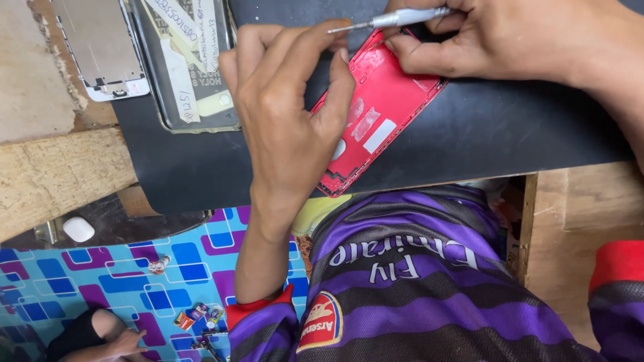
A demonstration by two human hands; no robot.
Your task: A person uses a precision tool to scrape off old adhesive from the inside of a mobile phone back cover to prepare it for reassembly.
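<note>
A red phone rear housing [379, 110] lies inside-up on a black mat [496, 127], with pale tape patches on it. My left hand [288, 114] presses down on its left side, fingers curled over the edge. My right hand [496, 37] holds a slim silver screwdriver [396, 19] by the handle. The tool lies nearly level, its tip pointing left above the housing's top edge, close to my left fingertips.
A white phone screen panel [100, 47] and a second phone frame [191, 67] with tape strips lie at the upper left. Wooden bench edges [60, 171] flank the mat. Below, a blue patterned floor mat [134, 268] holds small parts [198, 315]; another person's hand [117, 345] rests there.
</note>
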